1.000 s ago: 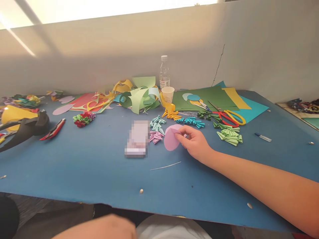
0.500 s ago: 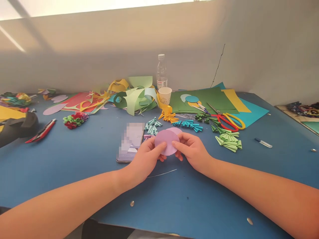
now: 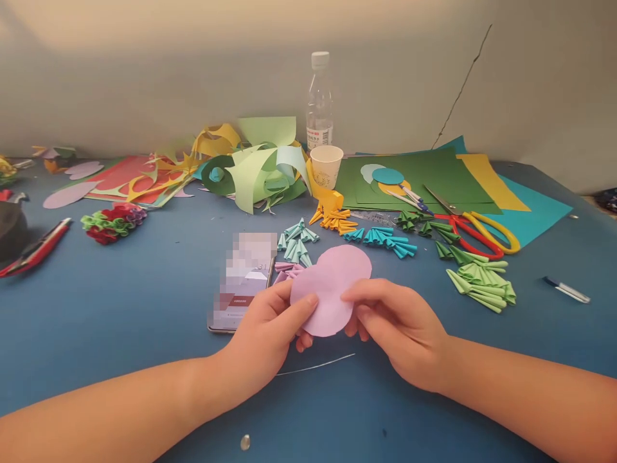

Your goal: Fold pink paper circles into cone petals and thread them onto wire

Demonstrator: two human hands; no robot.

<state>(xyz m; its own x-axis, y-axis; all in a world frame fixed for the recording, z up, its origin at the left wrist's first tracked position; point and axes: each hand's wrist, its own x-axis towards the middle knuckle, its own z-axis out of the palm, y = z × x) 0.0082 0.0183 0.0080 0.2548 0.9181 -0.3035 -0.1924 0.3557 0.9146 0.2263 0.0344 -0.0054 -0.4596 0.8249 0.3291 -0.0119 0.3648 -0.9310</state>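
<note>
Two overlapping light purple paper circles (image 3: 332, 276) are held up above the table, one set off up and to the right of the other. My left hand (image 3: 270, 321) pinches the left side of them, thumb on the front and fingers behind. On the right side, my right hand (image 3: 400, 321) has its index fingertip on the front of the paper, its thumb bent at the lower edge and other fingers partly hidden behind. Just behind my left hand lie purple paper cones (image 3: 288, 271) and a phone (image 3: 243, 283). A thin wire (image 3: 318, 364) lies below the circles.
Rolled paper cones in orange (image 3: 337, 222), blue (image 3: 385, 240) and light green (image 3: 484, 283) lie beyond my hands. Red and yellow scissors (image 3: 475, 235) rest at the right. A paper cup (image 3: 326, 168) and a bottle (image 3: 320, 103) stand at the back near paper scraps (image 3: 263, 170).
The view has moved closer to the table. My right thumb has slid off the front of the circles to their lower edge, and the index fingertip now rests on the front.
</note>
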